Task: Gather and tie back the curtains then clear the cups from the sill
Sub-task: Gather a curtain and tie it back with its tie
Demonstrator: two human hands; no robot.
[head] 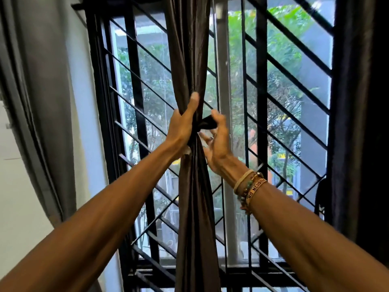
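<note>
Nearest, two bare forearms are reaching up and forward from the bottom corners of the view, the right one wearing a stack of bracelets (250, 187) at the wrist. Just beyond them the left hand (182, 125) is gripping the brown curtain (189, 60), its fingers wrapping round the gathered cloth and its thumb lying straight up along the folds. The fabric is bunching into a narrow waist at that point and spreading again above and below. Close beside it on the right, the right hand (217, 142) is pinching a short black strip (208, 123) between thumb and forefinger, its other fingers curling loosely beneath. The strip is running from that hand to the waist of the curtain, and whether it is going fully round the cloth cannot be told. The curtain is hanging down the middle of the window, in front of a black grille (294, 89) of upright and slanting bars. At the window's left edge a white wall (88, 127) is catching daylight, and a grey curtain (42, 91) is hanging in front of it. Along the right edge a dark curtain (357, 102) is hanging in shadow. Farthest off, behind the glass, green trees (280, 49) are showing, blurred.
</note>
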